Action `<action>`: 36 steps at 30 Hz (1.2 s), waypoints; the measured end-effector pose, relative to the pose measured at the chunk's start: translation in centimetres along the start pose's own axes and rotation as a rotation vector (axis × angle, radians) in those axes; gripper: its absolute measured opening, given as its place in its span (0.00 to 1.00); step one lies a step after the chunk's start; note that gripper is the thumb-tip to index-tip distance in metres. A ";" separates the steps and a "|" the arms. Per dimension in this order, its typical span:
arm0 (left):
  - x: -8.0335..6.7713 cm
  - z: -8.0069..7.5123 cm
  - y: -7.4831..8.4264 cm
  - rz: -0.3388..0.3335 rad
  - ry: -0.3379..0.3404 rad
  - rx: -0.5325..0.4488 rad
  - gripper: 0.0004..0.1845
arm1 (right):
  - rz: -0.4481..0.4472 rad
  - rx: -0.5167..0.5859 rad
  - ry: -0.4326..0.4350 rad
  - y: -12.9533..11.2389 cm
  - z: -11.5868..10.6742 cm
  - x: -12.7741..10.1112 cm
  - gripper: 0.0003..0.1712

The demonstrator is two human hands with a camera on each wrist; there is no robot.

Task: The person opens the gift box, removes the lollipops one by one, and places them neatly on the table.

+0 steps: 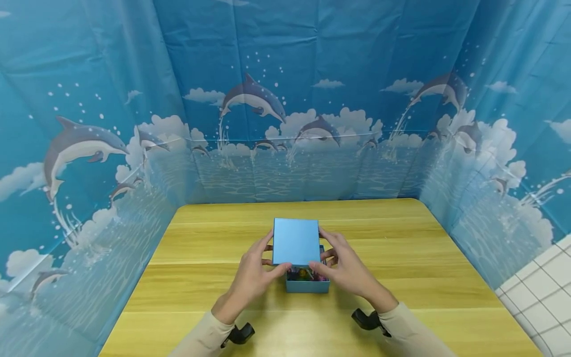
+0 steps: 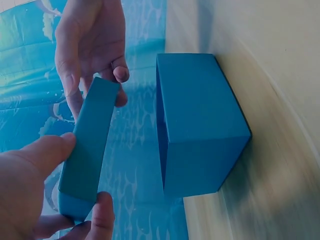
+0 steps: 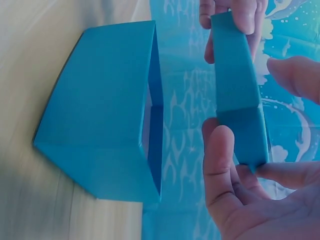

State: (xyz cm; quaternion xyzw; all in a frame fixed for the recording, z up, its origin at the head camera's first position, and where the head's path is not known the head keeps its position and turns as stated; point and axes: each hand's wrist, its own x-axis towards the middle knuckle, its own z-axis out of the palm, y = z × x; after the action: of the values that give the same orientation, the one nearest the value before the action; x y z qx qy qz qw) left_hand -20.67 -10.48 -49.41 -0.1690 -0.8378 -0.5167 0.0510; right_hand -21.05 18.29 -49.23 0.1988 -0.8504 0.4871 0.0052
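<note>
A square blue box lid [image 1: 296, 242] is held level between both hands, above the open blue box [image 1: 308, 286]. The left hand [image 1: 253, 270] grips its left side, thumb at the front edge and fingers along the side. On the opposite side, the right hand [image 1: 350, 267] holds the lid with its fingers at the edge and corner. Both wrist views show a gap between the lid [image 2: 90, 145] and the box [image 3: 100, 95] standing upright on the table. Small colorful things [image 1: 304, 273] show inside the box, mostly hidden under the lid.
A yellow wood-grain table [image 1: 200, 277] carries the box near its middle. Blue curtains [image 1: 285, 163] printed with dolphins stand along the back and both sides. White tiles [image 1: 540, 292] show beyond the table at right.
</note>
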 end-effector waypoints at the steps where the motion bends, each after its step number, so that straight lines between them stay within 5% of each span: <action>1: 0.0 -0.1 -0.1 0.004 0.011 0.006 0.52 | -0.004 0.005 0.000 -0.1 0.1 0.1 0.57; 17: 0.0 -1.8 -0.8 0.106 0.227 0.226 0.51 | -0.052 0.102 0.016 -1.8 2.3 1.2 0.54; 25: -0.2 -2.7 -1.6 0.068 0.275 0.286 0.46 | -0.019 0.180 -0.022 -2.2 4.0 1.6 0.54; 36: -0.4 -3.7 -1.9 -0.046 0.271 0.237 0.40 | -0.023 0.248 -0.086 -2.5 5.9 2.5 0.59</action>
State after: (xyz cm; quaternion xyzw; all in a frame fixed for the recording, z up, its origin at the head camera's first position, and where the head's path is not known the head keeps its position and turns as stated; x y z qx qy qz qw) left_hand -21.28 -14.66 -49.44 -0.0716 -0.8819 -0.4334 0.1711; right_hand -21.40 11.40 -49.75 0.2283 -0.7809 0.5793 -0.0502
